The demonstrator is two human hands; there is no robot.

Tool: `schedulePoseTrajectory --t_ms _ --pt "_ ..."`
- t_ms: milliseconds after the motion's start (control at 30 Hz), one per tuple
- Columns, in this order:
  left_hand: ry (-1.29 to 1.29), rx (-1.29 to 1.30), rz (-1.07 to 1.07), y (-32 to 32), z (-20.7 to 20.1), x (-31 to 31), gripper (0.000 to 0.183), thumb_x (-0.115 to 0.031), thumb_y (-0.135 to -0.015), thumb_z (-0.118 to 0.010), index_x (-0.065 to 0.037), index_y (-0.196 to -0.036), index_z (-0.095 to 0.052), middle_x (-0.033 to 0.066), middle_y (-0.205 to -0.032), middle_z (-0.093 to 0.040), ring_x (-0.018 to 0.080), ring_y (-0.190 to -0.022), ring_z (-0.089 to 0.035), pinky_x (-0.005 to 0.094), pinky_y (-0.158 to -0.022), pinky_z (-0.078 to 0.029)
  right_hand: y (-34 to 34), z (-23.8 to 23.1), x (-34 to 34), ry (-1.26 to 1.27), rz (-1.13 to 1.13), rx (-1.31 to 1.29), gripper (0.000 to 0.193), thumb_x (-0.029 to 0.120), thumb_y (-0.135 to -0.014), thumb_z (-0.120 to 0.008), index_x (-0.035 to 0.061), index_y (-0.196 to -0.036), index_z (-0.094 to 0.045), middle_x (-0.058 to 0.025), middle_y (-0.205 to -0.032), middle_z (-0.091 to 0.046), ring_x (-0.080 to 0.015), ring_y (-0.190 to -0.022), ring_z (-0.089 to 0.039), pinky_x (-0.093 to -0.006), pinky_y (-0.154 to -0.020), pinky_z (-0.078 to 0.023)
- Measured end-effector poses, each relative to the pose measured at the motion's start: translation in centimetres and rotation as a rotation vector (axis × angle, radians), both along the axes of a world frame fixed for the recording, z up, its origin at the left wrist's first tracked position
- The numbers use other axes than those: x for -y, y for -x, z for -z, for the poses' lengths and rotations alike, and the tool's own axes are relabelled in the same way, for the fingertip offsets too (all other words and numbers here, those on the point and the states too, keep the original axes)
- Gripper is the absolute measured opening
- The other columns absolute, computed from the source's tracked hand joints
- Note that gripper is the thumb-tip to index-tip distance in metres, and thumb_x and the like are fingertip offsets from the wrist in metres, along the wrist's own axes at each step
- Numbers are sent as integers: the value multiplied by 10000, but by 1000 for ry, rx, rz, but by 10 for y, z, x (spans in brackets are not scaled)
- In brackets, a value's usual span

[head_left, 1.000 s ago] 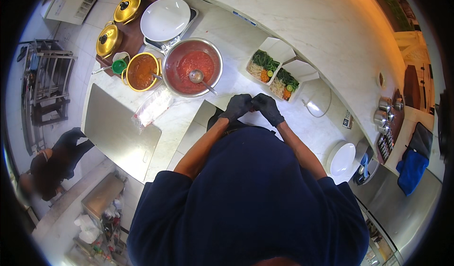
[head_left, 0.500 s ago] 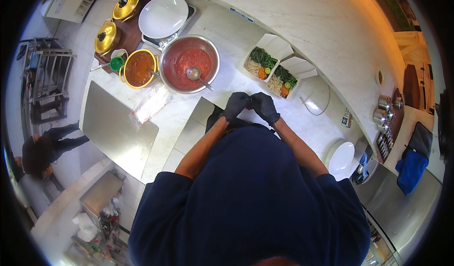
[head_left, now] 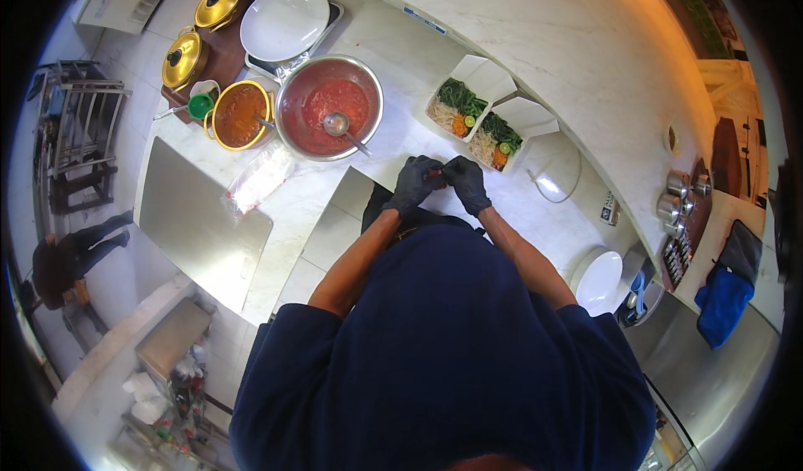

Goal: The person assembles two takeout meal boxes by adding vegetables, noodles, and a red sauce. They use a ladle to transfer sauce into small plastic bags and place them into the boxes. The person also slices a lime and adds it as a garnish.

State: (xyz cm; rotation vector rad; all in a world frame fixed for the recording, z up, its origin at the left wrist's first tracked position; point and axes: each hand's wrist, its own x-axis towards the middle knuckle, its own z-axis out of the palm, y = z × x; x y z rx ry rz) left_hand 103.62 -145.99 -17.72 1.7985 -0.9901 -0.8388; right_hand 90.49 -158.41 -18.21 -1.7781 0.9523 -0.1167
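Both hands wear black gloves and meet at the counter's near edge, in front of my body. My left hand (head_left: 413,184) is closed round a small dark red thing (head_left: 433,174), mostly hidden by the fingers; its kind cannot be made out. Fingertips of my right hand (head_left: 466,183) pinch at the same thing from the other side. Just beyond the hands stand two open white takeout boxes (head_left: 515,154), holding dark greens, bean sprouts, an orange shredded topping and cut lime. To their left is a steel mixing bowl (head_left: 373,120) of red sauce with a ladle (head_left: 336,125) resting in it.
A yellow pot (head_left: 241,113) of orange-brown sauce, a green cup (head_left: 201,106), two lidded golden pots (head_left: 219,2) and a white plate (head_left: 285,22) stand left. A clear plastic bag (head_left: 258,182) lies near the bowl. White plates (head_left: 599,280) are stacked at right.
The view has shifted slightly. My hands have turned a little, and more of the red thing shows between them. The bowl and boxes stay in place on the counter.
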Motion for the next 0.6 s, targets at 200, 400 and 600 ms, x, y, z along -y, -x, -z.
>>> schedulePoseTrajectory --t_ms 200,400,600 --pt "111 195 -24 7 0 -4 166 -252 -805 -730 -157 -939 -752 46 -909 -682 278 -843 -608 396 -824 -470 -6 -3 -4 159 44 -122 136 172 -855 -672 41 -860 -709 -151 -816 -715 -326 -772 -692 -425 -703 -521" --pt "195 281 93 3 22 -5 127 -193 -789 -737 -144 -903 -765 60 -888 -691 296 -888 -609 412 -784 -492 -9 -10 -6 -73 119 -47 84 46 -862 -637 -15 -879 -693 -122 -727 -698 -197 -656 -676 -340 -628 -534" --pt "215 185 33 14 25 -7 117 -174 -862 -637 -115 -910 -726 59 -885 -700 267 -914 -651 397 -891 -468 -1 -3 -8 90 49 -118 135 150 -855 -658 24 -878 -699 -150 -827 -706 -323 -775 -690 -412 -712 -525"
